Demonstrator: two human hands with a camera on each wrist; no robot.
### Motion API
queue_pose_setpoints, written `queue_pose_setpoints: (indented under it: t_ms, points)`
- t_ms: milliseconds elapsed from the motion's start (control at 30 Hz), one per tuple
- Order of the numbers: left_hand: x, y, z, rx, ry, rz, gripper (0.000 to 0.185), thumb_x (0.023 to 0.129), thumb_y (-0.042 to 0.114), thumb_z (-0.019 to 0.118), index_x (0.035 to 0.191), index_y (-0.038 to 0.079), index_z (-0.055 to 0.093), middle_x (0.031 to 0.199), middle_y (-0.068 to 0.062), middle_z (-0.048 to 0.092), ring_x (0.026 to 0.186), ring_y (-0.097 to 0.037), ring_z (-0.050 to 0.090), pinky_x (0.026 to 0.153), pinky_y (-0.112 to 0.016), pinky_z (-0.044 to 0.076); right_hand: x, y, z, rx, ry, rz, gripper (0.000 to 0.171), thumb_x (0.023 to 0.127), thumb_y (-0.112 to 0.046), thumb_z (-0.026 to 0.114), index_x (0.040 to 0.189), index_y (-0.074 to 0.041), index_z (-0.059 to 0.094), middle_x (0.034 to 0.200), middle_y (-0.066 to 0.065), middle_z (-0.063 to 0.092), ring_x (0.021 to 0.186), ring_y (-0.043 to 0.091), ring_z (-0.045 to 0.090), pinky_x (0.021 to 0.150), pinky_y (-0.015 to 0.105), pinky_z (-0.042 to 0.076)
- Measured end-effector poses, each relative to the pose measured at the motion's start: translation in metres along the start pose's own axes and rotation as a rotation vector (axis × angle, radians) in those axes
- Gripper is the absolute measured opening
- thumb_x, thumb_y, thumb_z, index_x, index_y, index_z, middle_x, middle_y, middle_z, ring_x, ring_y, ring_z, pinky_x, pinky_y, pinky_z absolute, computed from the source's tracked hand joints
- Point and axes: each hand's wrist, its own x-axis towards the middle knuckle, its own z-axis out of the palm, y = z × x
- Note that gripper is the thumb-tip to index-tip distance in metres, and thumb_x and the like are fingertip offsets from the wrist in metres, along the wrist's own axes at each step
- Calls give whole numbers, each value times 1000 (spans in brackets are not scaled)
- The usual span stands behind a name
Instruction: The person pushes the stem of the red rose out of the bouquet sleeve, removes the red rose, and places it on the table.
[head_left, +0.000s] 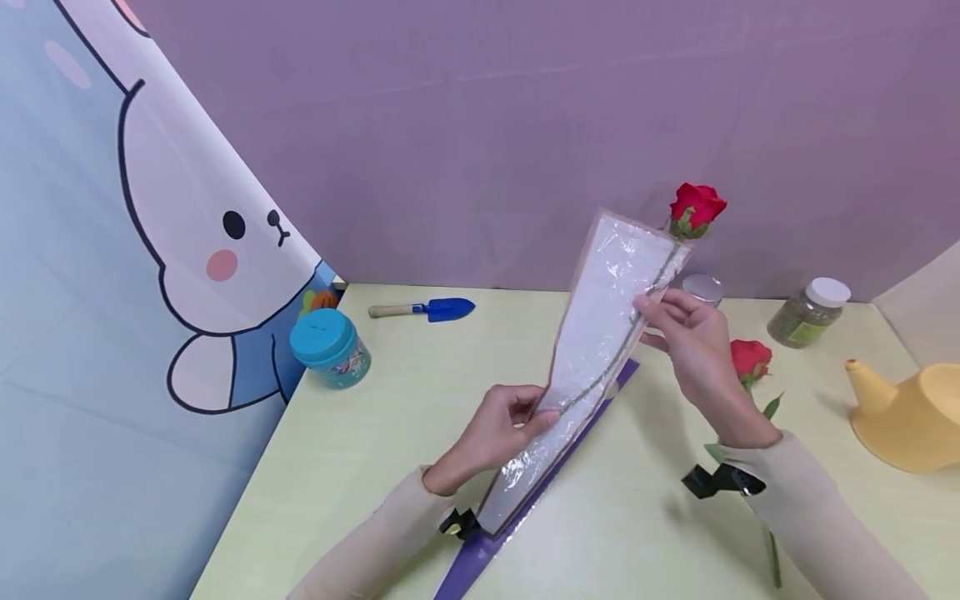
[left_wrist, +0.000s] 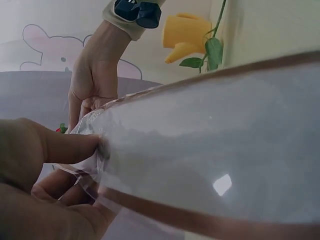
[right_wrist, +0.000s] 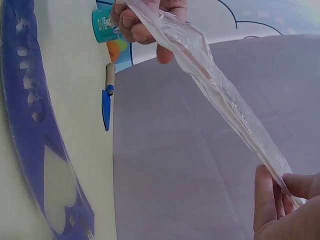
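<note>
A long cone-shaped clear flower sleeve (head_left: 592,350) with a white panel and brown edge is held tilted above the table. A red rose (head_left: 696,208) sticks out of its wide top, its stem running down inside. My left hand (head_left: 498,429) pinches the sleeve's (left_wrist: 210,145) lower left edge. My right hand (head_left: 693,346) pinches the right edge higher up, seen edge-on as the sleeve (right_wrist: 220,85) in the right wrist view. A second red rose (head_left: 751,360) lies on the table behind my right hand.
A purple sleeve (head_left: 525,508) lies flat under the held one. On the pale green table (head_left: 360,467) are a blue trowel (head_left: 431,310), a teal-lidded jar (head_left: 330,347), a silver-lidded jar (head_left: 702,288), a white-lidded jar (head_left: 810,312) and a yellow watering can (head_left: 911,415).
</note>
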Motion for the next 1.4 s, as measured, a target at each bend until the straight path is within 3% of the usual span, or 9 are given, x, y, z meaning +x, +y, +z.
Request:
queue_pose_setpoints:
  t_ms: [133, 400, 900, 1100, 1233, 1400]
  points:
    - [0, 0, 1, -5, 26, -41, 7, 95, 1, 72, 91, -4, 73, 79, -8, 63, 66, -1, 52, 59, -14, 47, -1, 1, 2, -1, -16, -27, 15, 96, -13, 76, 110, -10, 72, 95, -5, 81, 86, 6, 78, 77, 24, 63]
    - [0, 0, 3, -61, 77, -96, 17, 92, -4, 72, 108, -6, 77, 100, -24, 77, 73, 0, 61, 60, -13, 52, -3, 7, 5, -25, -14, -12, 17, 96, -14, 75, 110, -9, 66, 93, -6, 78, 85, 6, 78, 76, 24, 62]
    - [4, 0, 8, -114, 207, -68, 20, 92, -3, 73, 111, -6, 77, 104, -25, 77, 84, -1, 65, 67, -13, 56, -6, 19, 25, 39, -58, -13, 7, 98, -6, 71, 102, -11, 69, 86, -6, 80, 82, 5, 76, 75, 27, 64]
    - [9, 3, 8, -131, 270, -23, 20, 92, 0, 75, 111, -6, 77, 107, -24, 78, 85, 0, 67, 68, -14, 57, -8, 20, 31, 33, -92, -21, 6, 98, -5, 69, 99, -9, 64, 82, -4, 77, 81, 6, 76, 77, 29, 64]
    - [10, 4, 7, -130, 268, -37, 19, 91, 0, 75, 110, -5, 77, 106, -25, 77, 84, 0, 66, 69, -13, 57, -10, 21, 31, 2, -95, -20, 7, 99, -6, 70, 100, -9, 64, 83, -5, 76, 81, 5, 76, 76, 29, 64]
    - [7, 4, 7, -133, 215, -77, 23, 92, 0, 74, 115, -6, 75, 109, -26, 76, 88, -2, 67, 76, -15, 59, -10, 17, 28, -26, -73, -54, 8, 98, -5, 70, 103, -8, 64, 85, -6, 78, 81, 6, 77, 75, 29, 64]
